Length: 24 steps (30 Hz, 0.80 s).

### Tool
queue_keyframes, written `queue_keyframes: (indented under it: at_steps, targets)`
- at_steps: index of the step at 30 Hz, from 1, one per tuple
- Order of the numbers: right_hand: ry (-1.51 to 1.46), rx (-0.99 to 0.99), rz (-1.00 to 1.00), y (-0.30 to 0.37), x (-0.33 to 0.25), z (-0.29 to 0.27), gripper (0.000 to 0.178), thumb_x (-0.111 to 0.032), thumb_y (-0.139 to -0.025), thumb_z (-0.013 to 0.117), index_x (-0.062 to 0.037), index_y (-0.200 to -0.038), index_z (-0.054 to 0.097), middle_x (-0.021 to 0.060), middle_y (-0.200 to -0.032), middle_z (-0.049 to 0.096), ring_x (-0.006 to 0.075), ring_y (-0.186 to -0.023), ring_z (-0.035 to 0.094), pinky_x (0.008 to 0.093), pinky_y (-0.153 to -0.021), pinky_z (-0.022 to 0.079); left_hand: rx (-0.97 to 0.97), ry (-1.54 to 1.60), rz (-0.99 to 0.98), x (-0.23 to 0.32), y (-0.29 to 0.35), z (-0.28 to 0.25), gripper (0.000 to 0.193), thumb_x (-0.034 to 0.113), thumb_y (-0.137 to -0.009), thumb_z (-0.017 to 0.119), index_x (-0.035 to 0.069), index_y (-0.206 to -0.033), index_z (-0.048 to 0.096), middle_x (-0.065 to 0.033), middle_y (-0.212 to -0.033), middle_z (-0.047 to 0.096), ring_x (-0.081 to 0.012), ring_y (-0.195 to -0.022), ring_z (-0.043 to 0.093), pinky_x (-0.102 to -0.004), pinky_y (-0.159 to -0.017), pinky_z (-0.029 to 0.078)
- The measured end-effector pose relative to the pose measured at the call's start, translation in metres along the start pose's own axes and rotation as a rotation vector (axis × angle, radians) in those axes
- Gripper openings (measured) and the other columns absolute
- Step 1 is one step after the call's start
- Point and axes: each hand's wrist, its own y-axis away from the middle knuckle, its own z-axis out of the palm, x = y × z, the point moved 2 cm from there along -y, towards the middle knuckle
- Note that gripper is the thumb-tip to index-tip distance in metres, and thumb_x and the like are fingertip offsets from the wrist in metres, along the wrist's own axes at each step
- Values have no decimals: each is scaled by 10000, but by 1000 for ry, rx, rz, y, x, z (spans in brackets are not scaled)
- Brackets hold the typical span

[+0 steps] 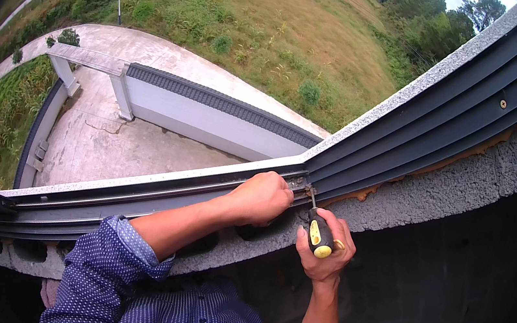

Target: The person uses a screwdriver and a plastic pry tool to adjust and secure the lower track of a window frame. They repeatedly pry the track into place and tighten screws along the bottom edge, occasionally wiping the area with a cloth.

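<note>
My right hand [332, 257] is wrapped round the black and yellow handle of a screwdriver [318, 231]. Its metal shank points away from me, with the tip at the inner corner of a dark grey metal window frame [434, 119]. Just left of that tip, my left hand [261, 198] is closed, knuckles up, over the bottom sliding track [135, 205]. Whatever its fingers pinch is hidden beneath them. Small bits of debris lie in the corner of the track.
Rough grey blocks [459, 178], some hollow, line the inner side of the frame, with orange foam [369, 192] in the gap. A screw [503, 104] sits in the right jamb. Beyond the pale sill lies a drop to a concrete yard [161, 155] with a white wall [179, 118].
</note>
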Motion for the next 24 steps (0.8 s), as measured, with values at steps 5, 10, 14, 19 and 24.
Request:
queue_keyframes:
  at_steps: [5,10,14,19,24]
  targets:
    - [-9,0,-18,2,-1,0,503,-108,-732,908,-16,-1196,739,129,-909,701,276,-753,702,362,-699,584,63,-90,141,-9,-2,2,403,259,-1031,519,-35,-773,612,-108,-602,577,-209,-527,590,-426,-559,499]
    - [-5,10,-59,4,-7,-4,505,-107,-732,904,-3,-1194,730,133,-912,702,276,-755,701,361,-694,583,62,-113,154,-4,8,0,417,264,-1030,529,-54,-771,606,-137,-613,603,-236,-528,615,-443,-581,514]
    - [-23,29,-77,10,-9,-5,503,-116,-732,901,4,-1189,728,136,-916,707,277,-749,699,361,-684,583,54,-134,190,-1,20,-1,424,268,-1033,538,-66,-789,633,-192,-637,630,-295,-584,664,-470,-640,535]
    - [1,24,-56,24,-20,-18,499,-139,-721,893,9,-1167,729,132,-895,705,269,-723,690,354,-659,578,32,-228,275,-10,27,12,437,290,-1050,544,-59,-834,694,-286,-753,677,-464,-778,706,-534,-784,556]
    - [68,21,36,58,-20,-40,480,-159,-719,868,2,-1149,727,126,-872,708,274,-703,684,361,-637,569,-53,-319,188,-15,35,39,450,303,-1065,516,-35,-851,721,-279,-804,711,-484,-826,713,-558,-816,562]
